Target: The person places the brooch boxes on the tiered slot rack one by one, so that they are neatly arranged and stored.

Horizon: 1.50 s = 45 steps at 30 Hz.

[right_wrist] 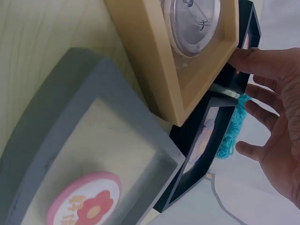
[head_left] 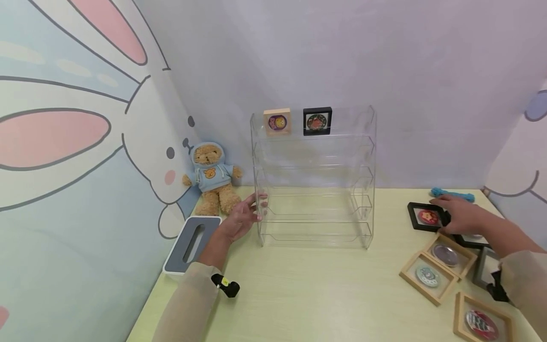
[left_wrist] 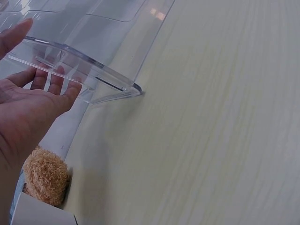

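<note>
A clear acrylic tiered rack [head_left: 316,222] stands on the table. My left hand [head_left: 240,219] is at its left side, fingers loosely bent against the side panel; in the left wrist view the fingertips [left_wrist: 56,82] show through the plastic. On the rack's top tier stand a light wood frame with a purple-and-yellow badge [head_left: 278,122] and a black frame with a round badge [head_left: 317,121]. At the right, my right hand [head_left: 463,216] reaches over a black frame with a red badge [head_left: 420,217]. Its thumb and fingers are spread around the frame's right edge; contact is unclear.
Wood frames with badges [head_left: 429,277], a grey frame [right_wrist: 61,101] and another black frame [right_wrist: 206,140] lie around the right arm. A blue cord bundle [head_left: 453,194] is behind. A teddy bear [head_left: 212,178] and a tissue box [head_left: 192,244] stand at left.
</note>
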{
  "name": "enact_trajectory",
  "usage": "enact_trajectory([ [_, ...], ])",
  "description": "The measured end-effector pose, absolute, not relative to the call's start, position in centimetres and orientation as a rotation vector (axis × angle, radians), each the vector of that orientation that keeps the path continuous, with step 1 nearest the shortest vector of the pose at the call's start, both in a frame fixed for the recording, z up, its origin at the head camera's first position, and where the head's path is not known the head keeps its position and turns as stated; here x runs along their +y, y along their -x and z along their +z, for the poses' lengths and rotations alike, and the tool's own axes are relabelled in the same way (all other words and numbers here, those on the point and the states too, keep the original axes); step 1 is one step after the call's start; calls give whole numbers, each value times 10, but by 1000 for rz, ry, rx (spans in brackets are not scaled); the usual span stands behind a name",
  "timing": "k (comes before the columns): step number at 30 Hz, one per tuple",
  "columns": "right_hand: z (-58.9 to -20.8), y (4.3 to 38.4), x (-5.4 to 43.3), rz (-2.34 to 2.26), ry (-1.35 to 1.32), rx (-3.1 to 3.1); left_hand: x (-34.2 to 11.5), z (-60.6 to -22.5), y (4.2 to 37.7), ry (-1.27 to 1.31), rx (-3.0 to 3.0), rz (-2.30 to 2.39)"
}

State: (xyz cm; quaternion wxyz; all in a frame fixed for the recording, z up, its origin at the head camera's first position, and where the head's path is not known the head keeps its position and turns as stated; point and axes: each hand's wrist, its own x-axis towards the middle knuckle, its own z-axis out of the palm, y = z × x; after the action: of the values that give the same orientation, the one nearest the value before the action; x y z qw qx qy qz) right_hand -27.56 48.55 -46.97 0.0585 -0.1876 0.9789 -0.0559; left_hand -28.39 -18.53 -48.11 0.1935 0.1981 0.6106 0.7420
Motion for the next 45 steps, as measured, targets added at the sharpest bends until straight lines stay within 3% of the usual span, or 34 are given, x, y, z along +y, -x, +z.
enact_trajectory([
  [26, -472, 276, 469, -200, 516, 3242, -185, -481, 284, -537, 1714, 2076],
  [45, -406, 266, 425, -15, 699, 3650, -185, -481, 283, -528, 1709, 2080],
])
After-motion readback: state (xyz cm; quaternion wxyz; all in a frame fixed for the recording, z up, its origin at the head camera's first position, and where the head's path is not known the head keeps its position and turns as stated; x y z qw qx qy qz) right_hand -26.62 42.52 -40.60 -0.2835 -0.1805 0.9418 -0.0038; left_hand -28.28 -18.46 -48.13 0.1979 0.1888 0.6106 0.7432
